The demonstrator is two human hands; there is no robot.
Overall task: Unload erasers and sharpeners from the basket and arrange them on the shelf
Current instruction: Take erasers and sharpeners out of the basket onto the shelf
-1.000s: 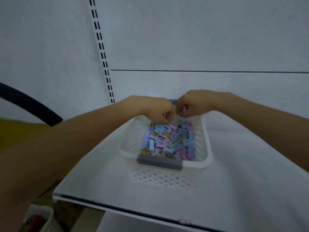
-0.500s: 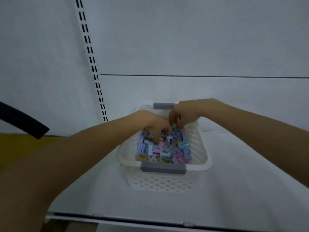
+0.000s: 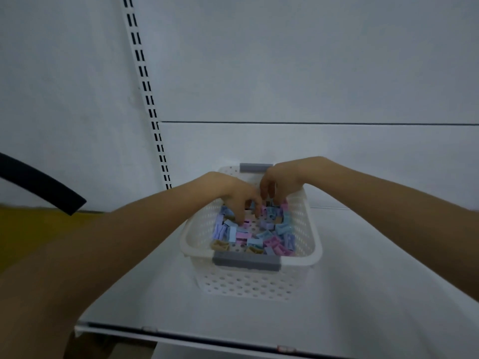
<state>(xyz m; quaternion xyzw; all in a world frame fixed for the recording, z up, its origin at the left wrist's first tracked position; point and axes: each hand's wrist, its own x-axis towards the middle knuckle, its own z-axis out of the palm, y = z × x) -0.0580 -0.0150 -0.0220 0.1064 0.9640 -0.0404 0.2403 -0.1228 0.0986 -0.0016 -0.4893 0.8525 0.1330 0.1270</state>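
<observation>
1. Against the earlier frames, both hands sat lower, fingers down among the pieces instead of meeting above them at the far rim.
2. One white perforated basket [image 3: 248, 283] stood on the white shelf [image 3: 363, 294], with two grey handle grips, near and far.
3. The small pastel erasers and sharpeners [image 3: 259, 237], blue, pink, lilac and tan, lay heaped inside; too many and too jumbled to count.
4. Left hand [image 3: 233, 193]: fingers curled down into the pile; hold could not be told.
5. Right hand [image 3: 280, 181]: fingers bent down at the far end; hold could not be told.
</observation>
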